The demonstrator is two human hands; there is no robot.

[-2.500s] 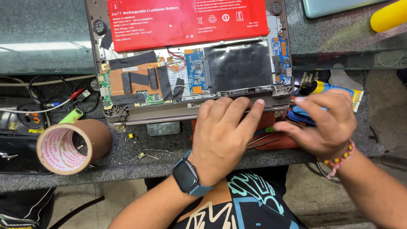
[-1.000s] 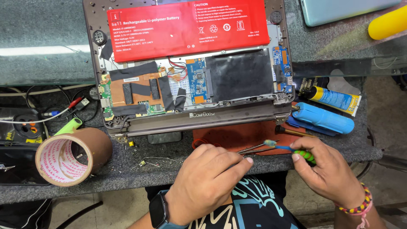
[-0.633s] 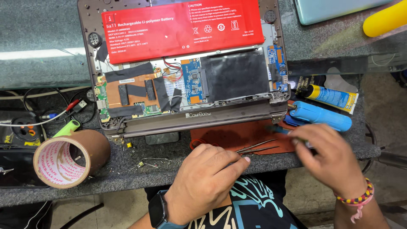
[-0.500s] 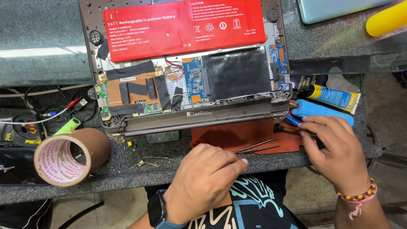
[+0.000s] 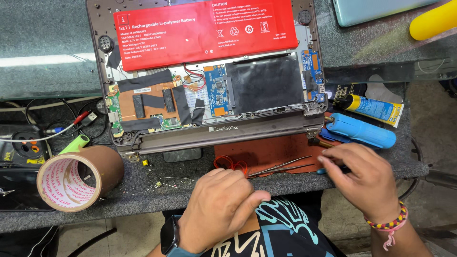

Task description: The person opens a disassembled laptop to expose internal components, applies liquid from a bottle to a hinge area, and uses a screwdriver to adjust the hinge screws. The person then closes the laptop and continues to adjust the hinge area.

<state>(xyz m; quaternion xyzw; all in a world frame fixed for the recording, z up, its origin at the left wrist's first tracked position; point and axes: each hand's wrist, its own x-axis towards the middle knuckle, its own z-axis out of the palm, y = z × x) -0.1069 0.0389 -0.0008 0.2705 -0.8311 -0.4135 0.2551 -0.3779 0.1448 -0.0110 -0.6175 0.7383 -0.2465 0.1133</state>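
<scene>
The left hand [image 5: 221, 204] pinches the tweezers [image 5: 281, 166] on the red mat [image 5: 271, 150], near the opened laptop [image 5: 209, 85]. The right hand [image 5: 364, 178] closes around a small tool. A tool change, seemingly; steadying comes next.

Looks like an electronics repair bench: opened laptop [image 5: 209, 71] with its guts exposed, tweezers [image 5: 281, 166], glue tube [image 5: 373, 108], tape roll [image 5: 78, 177], cables [image 5: 62, 128] across the tabletop [image 5: 157, 195].

The tool under the right hand [image 5: 366, 183] is mostly hidden, and the yellow object [image 5: 435, 19] at 2 o'clock is cut off.
</scene>
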